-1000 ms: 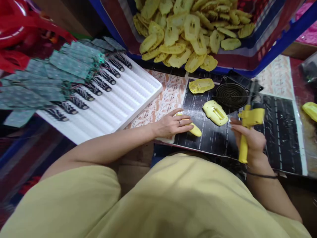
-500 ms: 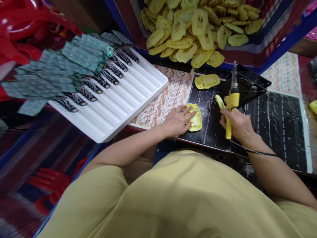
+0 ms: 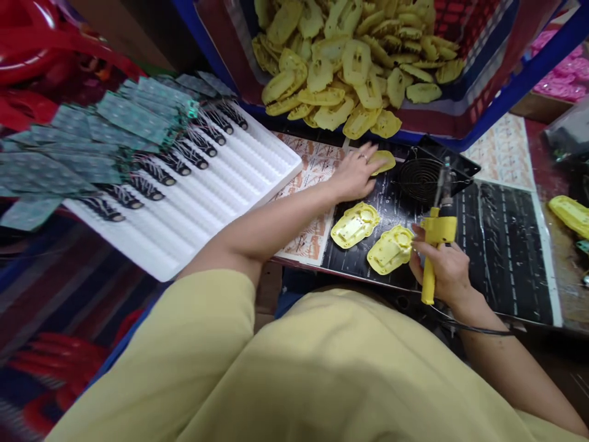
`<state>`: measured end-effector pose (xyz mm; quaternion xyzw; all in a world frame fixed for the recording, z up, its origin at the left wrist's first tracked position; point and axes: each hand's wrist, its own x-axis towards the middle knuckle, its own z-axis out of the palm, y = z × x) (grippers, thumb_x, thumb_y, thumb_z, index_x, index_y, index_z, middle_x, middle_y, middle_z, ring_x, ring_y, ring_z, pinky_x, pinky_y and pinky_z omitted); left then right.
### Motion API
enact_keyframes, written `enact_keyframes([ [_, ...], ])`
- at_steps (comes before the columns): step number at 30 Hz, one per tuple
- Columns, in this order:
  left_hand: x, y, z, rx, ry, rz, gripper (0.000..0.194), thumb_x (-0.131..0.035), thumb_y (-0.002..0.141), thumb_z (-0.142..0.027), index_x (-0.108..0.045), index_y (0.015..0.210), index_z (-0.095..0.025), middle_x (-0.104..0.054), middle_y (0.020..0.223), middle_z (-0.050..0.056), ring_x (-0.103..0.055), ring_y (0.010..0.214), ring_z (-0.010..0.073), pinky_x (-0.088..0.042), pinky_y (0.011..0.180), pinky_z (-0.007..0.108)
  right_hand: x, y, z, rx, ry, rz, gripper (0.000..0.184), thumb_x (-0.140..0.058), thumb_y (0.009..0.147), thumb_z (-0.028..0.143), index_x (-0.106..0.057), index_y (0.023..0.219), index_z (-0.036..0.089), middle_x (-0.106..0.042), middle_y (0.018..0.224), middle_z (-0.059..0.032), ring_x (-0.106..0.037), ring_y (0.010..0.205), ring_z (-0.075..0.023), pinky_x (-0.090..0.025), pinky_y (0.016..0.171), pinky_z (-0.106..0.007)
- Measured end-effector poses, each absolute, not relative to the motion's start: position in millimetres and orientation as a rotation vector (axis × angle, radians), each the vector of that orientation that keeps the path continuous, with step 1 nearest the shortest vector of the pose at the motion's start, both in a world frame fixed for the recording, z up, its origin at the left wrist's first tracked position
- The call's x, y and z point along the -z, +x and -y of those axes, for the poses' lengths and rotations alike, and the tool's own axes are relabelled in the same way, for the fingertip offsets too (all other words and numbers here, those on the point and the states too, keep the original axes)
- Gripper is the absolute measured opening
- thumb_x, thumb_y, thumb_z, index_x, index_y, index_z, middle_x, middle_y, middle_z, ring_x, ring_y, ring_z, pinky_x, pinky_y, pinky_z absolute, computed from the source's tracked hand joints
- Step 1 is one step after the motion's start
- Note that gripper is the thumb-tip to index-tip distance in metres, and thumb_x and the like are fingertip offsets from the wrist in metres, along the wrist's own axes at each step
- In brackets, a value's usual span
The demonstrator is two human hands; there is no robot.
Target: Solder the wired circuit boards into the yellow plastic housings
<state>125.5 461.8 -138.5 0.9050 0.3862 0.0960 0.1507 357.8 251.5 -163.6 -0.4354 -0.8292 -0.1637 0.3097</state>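
My left hand [image 3: 355, 174] reaches to the back of the black mat, its fingers apart and stretched onto a yellow plastic shell [image 3: 384, 162] that they partly cover. In my right hand [image 3: 445, 265] is a yellow pistol-shaped soldering iron [image 3: 439, 230], its metal tip pointing up and away from me. The right fingertips are at the edge of a second yellow shell [image 3: 389, 250], which lies hollow side up near the mat's front edge; whether they press on it I cannot tell. Left of it rests another shell [image 3: 354, 226], also hollow side up.
A blue-rimmed crate [image 3: 488, 132] heaped with yellow shells [image 3: 356, 61] stands at the back. Behind the iron sits a black fan [image 3: 421, 178]. To the left, a white foam tray [image 3: 202, 202] bears green circuit boards [image 3: 133, 120] wired to black round parts. More yellow pieces [image 3: 570, 215] lie far right.
My left hand has left the near shell and moved back to the rear one. My right hand came down nearer; the shell piece it held beside the iron now lies on the mat.
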Motion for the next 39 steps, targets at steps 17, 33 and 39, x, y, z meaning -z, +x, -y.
enact_keyframes([
  [17,104.7,-4.2,-461.8,0.634,2.650,-0.875,0.087,-0.064,0.082,-0.005,-0.056,0.167,-0.023,-0.046,0.180,0.011,-0.041,0.170,0.0323,-0.034,0.139,0.049,171.2,363.2,-262.1,0.160,-0.896,2.399,0.023,-0.072,0.106,0.028,-0.063,0.126,0.021,-0.075,0.087,-0.0006,-0.073,0.076,-0.0170,-0.056,0.072,-0.030],
  [33,107.1,18.4,-449.0,0.357,2.557,-0.441,0.053,-0.049,0.094,-0.012,-0.092,0.107,-0.040,-0.076,0.151,-0.002,-0.062,0.154,0.0232,-0.044,0.133,0.035,198.7,368.0,-272.2,0.091,-0.808,2.391,0.034,-0.063,0.110,0.046,-0.067,0.131,0.020,-0.078,0.099,-0.0075,-0.077,0.087,-0.0229,-0.063,0.081,-0.034],
  [39,94.5,21.8,-446.7,0.321,2.532,-0.529,0.059,-0.048,0.089,-0.001,-0.092,0.090,-0.041,-0.079,0.145,-0.006,-0.060,0.155,0.0150,-0.033,0.139,0.030,226.1,373.7,-280.3,0.161,-0.773,2.310,0.037,-0.064,0.108,0.048,-0.068,0.135,0.023,-0.081,0.102,-0.0059,-0.080,0.080,-0.0222,-0.065,0.067,-0.030],
])
